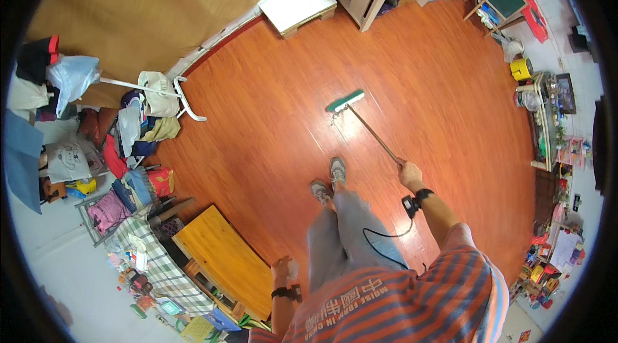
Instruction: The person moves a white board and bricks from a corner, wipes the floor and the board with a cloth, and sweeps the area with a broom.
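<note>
My right hand [410,174] is wrapped round the wooden handle of a broom [373,132]. The handle slants away to the far left, and its green and white head [345,101] rests on the floor ahead of my feet. A few small dark bits lie just on the near side of the head. Low beside my left leg hangs my left hand [280,270], its fingers curled. Something small and pale shows at its edge, too unclear to name. Both wrists carry black bands with small devices, and a black cable loops from the right one.
Glossy wood-coloured flooring [425,79] surrounds my shoes [330,179]. A yellow wooden table [225,259] stands close on my left. Beyond it are a white rack [187,100] and piled bags. A low white-topped table [298,5] and cabinet stand at the far wall; loaded shelves [544,124] line the right.
</note>
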`<state>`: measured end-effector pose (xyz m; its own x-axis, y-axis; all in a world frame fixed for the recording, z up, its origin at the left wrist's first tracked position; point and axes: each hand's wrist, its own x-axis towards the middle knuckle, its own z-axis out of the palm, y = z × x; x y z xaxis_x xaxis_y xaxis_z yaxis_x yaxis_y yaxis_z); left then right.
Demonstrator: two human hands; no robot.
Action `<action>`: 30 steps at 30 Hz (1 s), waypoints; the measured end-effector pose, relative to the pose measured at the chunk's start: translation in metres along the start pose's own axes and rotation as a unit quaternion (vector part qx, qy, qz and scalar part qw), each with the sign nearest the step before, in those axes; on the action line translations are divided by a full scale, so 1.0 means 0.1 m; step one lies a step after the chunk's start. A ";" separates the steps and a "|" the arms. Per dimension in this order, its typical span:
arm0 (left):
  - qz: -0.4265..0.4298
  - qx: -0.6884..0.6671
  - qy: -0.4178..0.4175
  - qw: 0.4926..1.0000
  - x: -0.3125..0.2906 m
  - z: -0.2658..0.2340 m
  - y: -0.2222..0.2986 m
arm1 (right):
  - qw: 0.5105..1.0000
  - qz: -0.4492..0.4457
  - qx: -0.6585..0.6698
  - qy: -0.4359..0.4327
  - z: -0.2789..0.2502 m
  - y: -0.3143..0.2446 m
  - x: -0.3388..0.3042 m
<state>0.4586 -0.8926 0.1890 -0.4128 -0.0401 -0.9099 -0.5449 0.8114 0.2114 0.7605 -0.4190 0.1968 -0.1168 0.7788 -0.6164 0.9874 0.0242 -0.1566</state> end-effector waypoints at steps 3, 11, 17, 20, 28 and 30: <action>0.001 0.001 -0.024 1.000 -0.26 0.22 0.58 | 0.998 0.023 0.040 0.047 0.00 0.33 -0.32; 0.051 0.018 -0.048 0.997 -0.26 0.29 1.27 | 0.988 0.007 0.151 0.011 -0.33 0.82 0.00; 0.081 0.045 -0.052 0.994 -0.10 0.08 1.44 | 0.987 0.091 0.078 0.104 0.06 0.28 0.60; 0.087 0.139 -0.038 0.986 -0.07 0.20 1.78 | 0.985 0.132 0.087 0.067 0.23 -0.08 0.65; 0.130 0.213 -0.122 0.961 0.32 0.07 2.33 | 0.943 0.138 0.303 0.010 0.58 0.03 -0.47; 0.139 0.286 -0.125 0.940 0.81 -0.01 2.34 | 0.948 0.172 0.263 0.052 0.41 0.08 -1.06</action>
<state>0.2966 -0.7068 0.1649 -0.2576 0.2995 -0.9187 0.0699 0.9540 0.2914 0.7766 -0.5270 0.2295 0.2398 0.7421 -0.6259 0.7718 -0.5368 -0.3407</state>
